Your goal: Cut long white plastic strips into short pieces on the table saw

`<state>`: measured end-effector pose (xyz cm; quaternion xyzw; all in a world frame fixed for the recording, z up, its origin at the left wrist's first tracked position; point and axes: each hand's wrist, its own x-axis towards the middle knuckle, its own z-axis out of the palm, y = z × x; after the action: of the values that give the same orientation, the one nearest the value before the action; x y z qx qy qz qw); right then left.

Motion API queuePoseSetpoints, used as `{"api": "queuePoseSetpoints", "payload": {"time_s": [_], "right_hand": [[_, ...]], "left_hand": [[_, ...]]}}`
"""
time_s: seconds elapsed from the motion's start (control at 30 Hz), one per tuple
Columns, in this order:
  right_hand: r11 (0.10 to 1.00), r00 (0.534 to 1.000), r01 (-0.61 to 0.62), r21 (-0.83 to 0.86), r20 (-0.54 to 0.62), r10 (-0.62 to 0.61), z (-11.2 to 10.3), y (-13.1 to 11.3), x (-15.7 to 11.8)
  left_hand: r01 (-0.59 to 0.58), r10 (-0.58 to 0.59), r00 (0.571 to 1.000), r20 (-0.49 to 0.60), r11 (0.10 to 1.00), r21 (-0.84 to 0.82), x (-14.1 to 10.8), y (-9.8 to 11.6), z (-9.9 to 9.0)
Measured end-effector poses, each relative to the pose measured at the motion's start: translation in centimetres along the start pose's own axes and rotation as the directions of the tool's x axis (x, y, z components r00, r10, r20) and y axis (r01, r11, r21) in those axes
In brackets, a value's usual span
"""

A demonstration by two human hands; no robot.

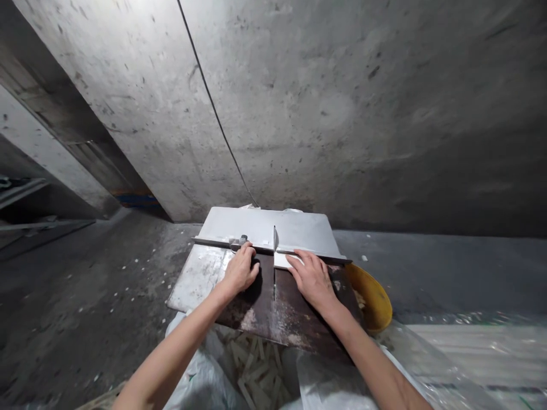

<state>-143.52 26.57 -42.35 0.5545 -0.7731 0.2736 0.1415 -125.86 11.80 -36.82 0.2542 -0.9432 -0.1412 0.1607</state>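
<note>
A saw table with a dark, worn front stands before me, a thin upright blade rising from its slot. My right hand presses its fingers on a small white piece, which lies against the dark fence just right of the blade. Left of the blade, my left hand rests by the fence with its fingers bent, the fingertips near a small dark knob. Whether anything is under its fingers is hidden.
Beyond the fence is a pale panel, close to a concrete wall. A yellow bucket stands right of the table. Below the front edge, white bags and many cut strips lie. A cable hangs behind.
</note>
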Motion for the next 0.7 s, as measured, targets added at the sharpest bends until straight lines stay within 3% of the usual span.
{"api": "queuePoseSetpoints", "payload": {"time_s": [0.43, 0.53, 0.7], "right_hand": [[1.000, 1.000, 0.005, -0.018, -0.030, -0.005, 1.6, 2.5, 5.1], [1.000, 0.999, 0.008, -0.019, -0.041, -0.008, 1.5, 2.3, 4.8], [1.000, 0.999, 0.022, -0.020, -0.040, -0.023, 0.8, 1.2, 1.5]], "left_hand": [[0.025, -0.024, 1.000, -0.016, 0.999, 0.026, 5.9, -1.1, 0.1], [0.024, -0.023, 1.000, -0.018, 0.999, 0.031, 5.5, -0.8, 0.0], [0.028, -0.028, 1.000, -0.012, 0.999, 0.019, 1.9, 0.1, 0.1]]}}
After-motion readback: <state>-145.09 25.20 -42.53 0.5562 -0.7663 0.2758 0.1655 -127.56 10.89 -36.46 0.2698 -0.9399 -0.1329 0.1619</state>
